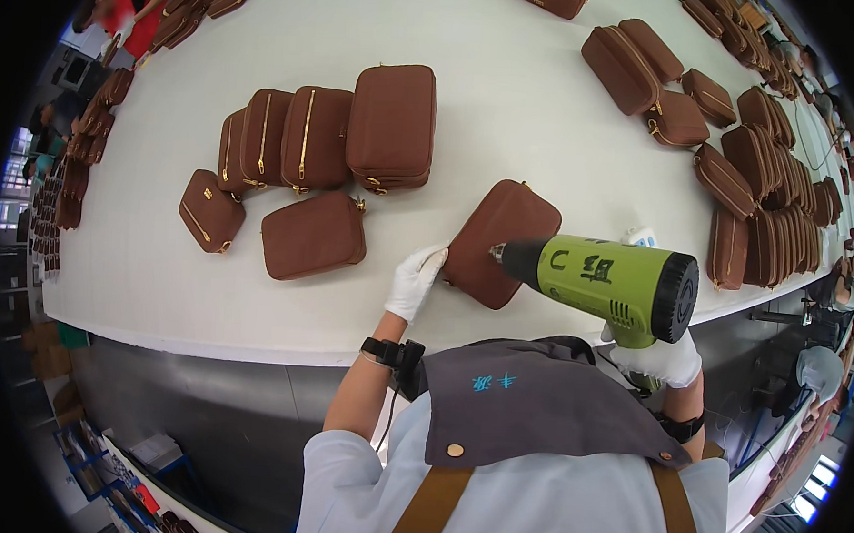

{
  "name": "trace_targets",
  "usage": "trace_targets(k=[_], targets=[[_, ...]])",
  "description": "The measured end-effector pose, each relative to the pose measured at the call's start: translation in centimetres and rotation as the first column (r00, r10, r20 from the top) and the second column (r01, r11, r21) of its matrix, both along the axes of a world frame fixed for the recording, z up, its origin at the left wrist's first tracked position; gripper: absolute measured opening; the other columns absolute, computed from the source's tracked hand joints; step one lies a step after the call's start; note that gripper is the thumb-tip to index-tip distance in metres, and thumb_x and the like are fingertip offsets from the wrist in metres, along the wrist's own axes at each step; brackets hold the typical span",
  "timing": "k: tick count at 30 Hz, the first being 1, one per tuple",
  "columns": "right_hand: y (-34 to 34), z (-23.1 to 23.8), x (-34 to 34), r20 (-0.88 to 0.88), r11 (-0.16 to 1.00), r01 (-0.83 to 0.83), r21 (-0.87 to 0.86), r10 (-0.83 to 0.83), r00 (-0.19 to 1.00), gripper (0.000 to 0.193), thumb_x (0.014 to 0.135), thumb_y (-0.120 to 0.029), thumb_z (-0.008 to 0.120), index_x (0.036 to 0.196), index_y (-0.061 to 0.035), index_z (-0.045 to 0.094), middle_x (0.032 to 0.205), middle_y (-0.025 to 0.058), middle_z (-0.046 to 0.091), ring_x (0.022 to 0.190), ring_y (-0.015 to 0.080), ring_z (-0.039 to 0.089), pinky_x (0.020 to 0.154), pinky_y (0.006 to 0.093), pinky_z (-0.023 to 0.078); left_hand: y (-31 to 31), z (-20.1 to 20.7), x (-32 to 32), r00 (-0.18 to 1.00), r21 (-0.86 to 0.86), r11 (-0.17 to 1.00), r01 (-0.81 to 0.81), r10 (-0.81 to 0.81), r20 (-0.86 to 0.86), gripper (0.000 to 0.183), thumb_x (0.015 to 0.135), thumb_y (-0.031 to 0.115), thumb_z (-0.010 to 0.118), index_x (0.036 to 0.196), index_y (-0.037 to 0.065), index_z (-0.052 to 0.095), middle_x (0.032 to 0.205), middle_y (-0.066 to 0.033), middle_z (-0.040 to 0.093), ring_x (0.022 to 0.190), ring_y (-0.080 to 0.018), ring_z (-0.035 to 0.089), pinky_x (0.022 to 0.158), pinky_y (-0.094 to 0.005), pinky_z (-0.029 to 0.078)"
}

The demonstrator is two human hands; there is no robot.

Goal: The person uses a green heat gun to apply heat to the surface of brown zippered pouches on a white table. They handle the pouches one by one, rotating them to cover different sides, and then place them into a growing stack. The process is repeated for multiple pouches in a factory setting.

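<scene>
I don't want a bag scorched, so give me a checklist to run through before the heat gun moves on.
1. Gloves on both hands: ok; left hand and right hand wear white ones.
2. Heat gun gripped: ok, in the right hand.
3. Bag steadied: cannot tell; the left hand is at its left edge, but pressure doesn't show.
4. Gap between nozzle and bag: cannot tell; they overlap in this single view.
5. Heat off or on: cannot tell; nothing visible settles it.
6. Nearest other bag out of the nozzle's line: ok; it lies apart, farther left.
</scene>
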State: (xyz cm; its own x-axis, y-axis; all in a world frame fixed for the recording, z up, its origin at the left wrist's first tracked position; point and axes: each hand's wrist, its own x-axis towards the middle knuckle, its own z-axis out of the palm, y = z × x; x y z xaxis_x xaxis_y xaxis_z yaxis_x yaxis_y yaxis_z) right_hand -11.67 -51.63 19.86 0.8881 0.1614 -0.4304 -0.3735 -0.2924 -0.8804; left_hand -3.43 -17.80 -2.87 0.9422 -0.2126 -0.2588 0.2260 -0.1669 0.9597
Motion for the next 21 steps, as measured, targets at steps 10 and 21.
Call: trace_targets(k=[10, 21], targets=[[-0.4, 1.0, 1.4, -0.016, 0.953, 0.304, -0.021, -0.304, 0.953, 0.052, 0.068, 0.010, 0.065, 0.118, 0.0026, 0.053, 0.086, 0.0104, 0.062, 0.058, 0.0126, 0.058, 0.048, 0.0250, 0.048, -8.2, 7.4, 8.8, 0.863, 0.589, 0.731, 0.346, -0.493, 0.105, 0.090, 0.074, 0.055, 0.072, 0.141, 0.006, 0.038, 0.131, -0.0214, 0.052, 0.118, -0.0367, 0.052, 0.099, -0.0417, 0.043], [-2.6, 0.5, -1.4, 0.041, 0.861, 0.508, 0.004, -0.508, 0.860, 0.052, 0.067, 0.011, 0.061, 0.118, 0.0037, 0.053, 0.087, 0.0113, 0.062, 0.057, 0.0139, 0.058, 0.047, 0.0254, 0.047, -11.1, 7.7, 10.5, 0.621, 0.794, 0.554, 0.251, -0.721, 0.307, 0.068, 0.081, 0.050, 0.062, 0.132, 0.007, 0.050, 0.137, -0.0166, 0.048, 0.124, -0.0352, 0.046, 0.097, -0.0466, 0.042]])
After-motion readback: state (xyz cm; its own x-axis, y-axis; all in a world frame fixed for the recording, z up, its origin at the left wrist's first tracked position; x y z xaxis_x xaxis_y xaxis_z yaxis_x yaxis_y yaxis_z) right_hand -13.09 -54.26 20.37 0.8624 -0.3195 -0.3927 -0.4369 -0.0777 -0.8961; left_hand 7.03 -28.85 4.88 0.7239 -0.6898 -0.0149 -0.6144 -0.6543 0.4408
